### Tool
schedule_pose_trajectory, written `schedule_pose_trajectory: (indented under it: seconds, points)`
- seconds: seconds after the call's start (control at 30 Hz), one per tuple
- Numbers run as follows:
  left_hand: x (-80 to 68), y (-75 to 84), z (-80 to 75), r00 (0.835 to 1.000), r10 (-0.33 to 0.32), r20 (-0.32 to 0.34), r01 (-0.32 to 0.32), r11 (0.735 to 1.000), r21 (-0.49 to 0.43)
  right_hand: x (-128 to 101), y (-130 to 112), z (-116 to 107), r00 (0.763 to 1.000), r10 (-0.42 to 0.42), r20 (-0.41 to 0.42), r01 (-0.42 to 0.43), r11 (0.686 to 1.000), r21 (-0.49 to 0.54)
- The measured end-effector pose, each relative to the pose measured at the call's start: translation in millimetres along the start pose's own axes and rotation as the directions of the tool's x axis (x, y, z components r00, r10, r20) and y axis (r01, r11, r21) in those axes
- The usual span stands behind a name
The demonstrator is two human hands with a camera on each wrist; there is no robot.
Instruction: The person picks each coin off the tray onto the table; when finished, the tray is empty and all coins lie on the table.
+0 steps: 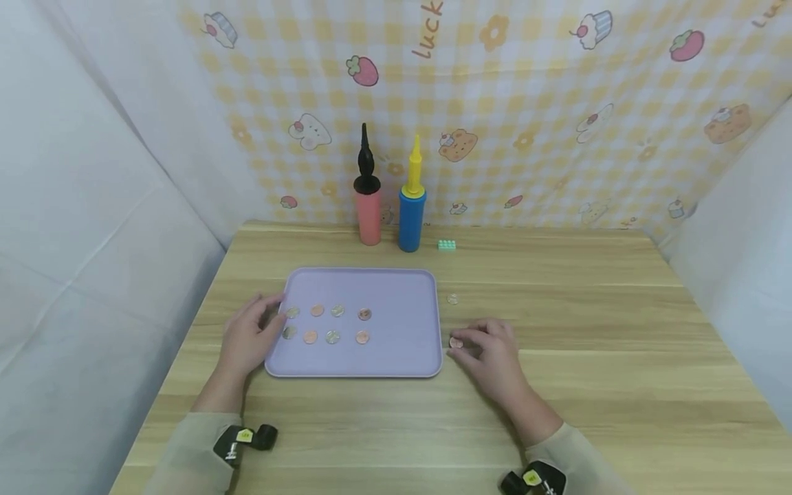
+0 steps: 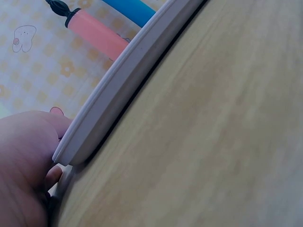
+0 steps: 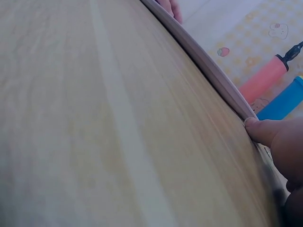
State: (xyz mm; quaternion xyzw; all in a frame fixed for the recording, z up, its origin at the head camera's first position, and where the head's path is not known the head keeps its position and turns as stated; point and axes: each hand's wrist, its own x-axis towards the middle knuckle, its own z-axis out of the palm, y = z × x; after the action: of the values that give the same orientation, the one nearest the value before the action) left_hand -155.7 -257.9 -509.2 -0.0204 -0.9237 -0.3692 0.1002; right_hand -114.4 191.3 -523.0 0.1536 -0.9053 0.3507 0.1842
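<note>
Left hand (image 1: 250, 335): its grip is holding the left rim of a lilac, rectangular, round-cornered tray (image 1: 402, 295), likely steadying it.
Right hand (image 1: 491, 354): its narrow grip is pinching a small, round, copper-toned metal coin (image 1: 456, 343), probably because so thin a disc is needing an edge hold.
Pinched coin: is sitting just right of the tray, partly covered, looking pinkish.
Tray coins (image 1: 337, 311): eight silvery and copper-toned discs are lying in two rows, tones alternating, seemingly paired.
Stray coin (image 1: 453, 299): is lying, silvery, on the wood-grained surface (image 1: 594, 385).

A yellow-and-white checked cloth (image 1: 544, 89) hangs behind a wood-grain table (image 1: 588, 302), with white sheets (image 1: 93, 275) at both sides.
</note>
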Motion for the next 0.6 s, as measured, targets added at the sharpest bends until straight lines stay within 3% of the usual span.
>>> schedule_pose_trajectory:
  seconds: [0.27, 0.6]
  points:
    - [-0.3, -0.3, 0.0, 1.0, -0.012, 0.012, 0.012, 1.0, -0.004, 2.2, -4.3, -1.1, 0.995, 0.091, 0.04, -0.09, 0.995, -0.04]
    - [0.3, -1.1, 1.0, 1.0, -0.003, 0.004, 0.003, 1.0, -0.002, 1.2, -4.3, 0.0, 0.994, 0.106, 0.028, -0.104, 0.993, -0.047]
